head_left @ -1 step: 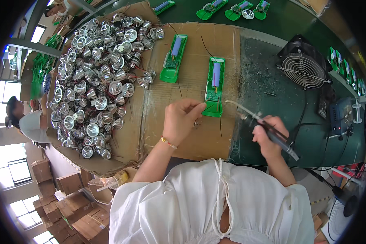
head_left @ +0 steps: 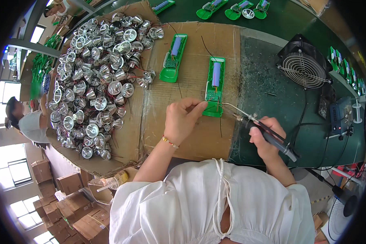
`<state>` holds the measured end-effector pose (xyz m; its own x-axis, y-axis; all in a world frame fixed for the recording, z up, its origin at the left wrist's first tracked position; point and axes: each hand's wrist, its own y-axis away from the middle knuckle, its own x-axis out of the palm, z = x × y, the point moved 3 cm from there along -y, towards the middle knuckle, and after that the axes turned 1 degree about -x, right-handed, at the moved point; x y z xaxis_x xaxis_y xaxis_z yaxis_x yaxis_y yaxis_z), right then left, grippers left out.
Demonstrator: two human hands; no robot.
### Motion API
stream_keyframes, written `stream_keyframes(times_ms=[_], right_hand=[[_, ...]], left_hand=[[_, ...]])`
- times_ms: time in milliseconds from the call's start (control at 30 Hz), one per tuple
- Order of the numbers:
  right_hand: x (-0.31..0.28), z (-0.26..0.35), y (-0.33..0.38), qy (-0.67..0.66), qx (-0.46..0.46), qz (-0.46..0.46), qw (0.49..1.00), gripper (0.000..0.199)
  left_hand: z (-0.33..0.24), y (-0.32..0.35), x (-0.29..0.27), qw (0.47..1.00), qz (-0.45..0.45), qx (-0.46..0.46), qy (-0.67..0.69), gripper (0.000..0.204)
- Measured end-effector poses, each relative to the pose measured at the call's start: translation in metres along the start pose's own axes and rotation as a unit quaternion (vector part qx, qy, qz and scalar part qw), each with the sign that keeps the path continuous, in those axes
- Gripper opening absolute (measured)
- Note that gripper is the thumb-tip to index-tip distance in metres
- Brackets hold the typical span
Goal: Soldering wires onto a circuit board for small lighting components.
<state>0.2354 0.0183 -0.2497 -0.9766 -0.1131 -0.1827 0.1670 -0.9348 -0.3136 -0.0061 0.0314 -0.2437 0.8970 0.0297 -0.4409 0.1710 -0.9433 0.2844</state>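
At frame centre the left hand (head_left: 182,122) pinches the lower edge of a green battery tray (head_left: 214,86) lying on cardboard (head_left: 191,134), while the right hand (head_left: 267,140), lower right, grips a soldering iron (head_left: 261,126) whose tip meets that tray.

Heaped on the left of a cardboard sheet (head_left: 191,138): a big pile of shiny silver reflector cups (head_left: 97,81) with thin wires trailing. Just right of the pile, lying lengthwise, a second green tray (head_left: 173,57) with a pale purple cell in it. Farther back, on the dark green bench top (head_left: 268,81), several more green parts (head_left: 232,9) in a row. At the right, tilted upward, a black fan (head_left: 304,67) with a round wire grille. Beyond the bench's left edge, another person's pale sleeve (head_left: 30,126), and below it stacked brown cartons (head_left: 61,203).
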Motion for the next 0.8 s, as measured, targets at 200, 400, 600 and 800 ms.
stream_keyframes(times_ms=[200, 400, 600, 800], right_hand=[[0.02, 0.001, -0.003, -0.009, 0.045, -0.023, 0.999, 0.014], [0.027, -0.003, -0.005, 0.003, 0.043, -0.03, 0.999, 0.014], [0.027, -0.001, -0.004, 0.005, 0.041, -0.026, 0.999, 0.014], [0.02, 0.001, 0.001, -0.029, 0.048, -0.063, 0.996, 0.011]], left_hand=[[0.002, -0.01, 0.01, 0.978, -0.063, 0.186, -0.067, 0.013], [0.004, -0.011, 0.01, 0.982, -0.056, 0.172, -0.048, 0.012], [0.004, -0.012, 0.012, 0.982, -0.059, 0.175, -0.044, 0.012], [0.002, -0.011, 0.01, 0.984, -0.057, 0.16, -0.053, 0.012]])
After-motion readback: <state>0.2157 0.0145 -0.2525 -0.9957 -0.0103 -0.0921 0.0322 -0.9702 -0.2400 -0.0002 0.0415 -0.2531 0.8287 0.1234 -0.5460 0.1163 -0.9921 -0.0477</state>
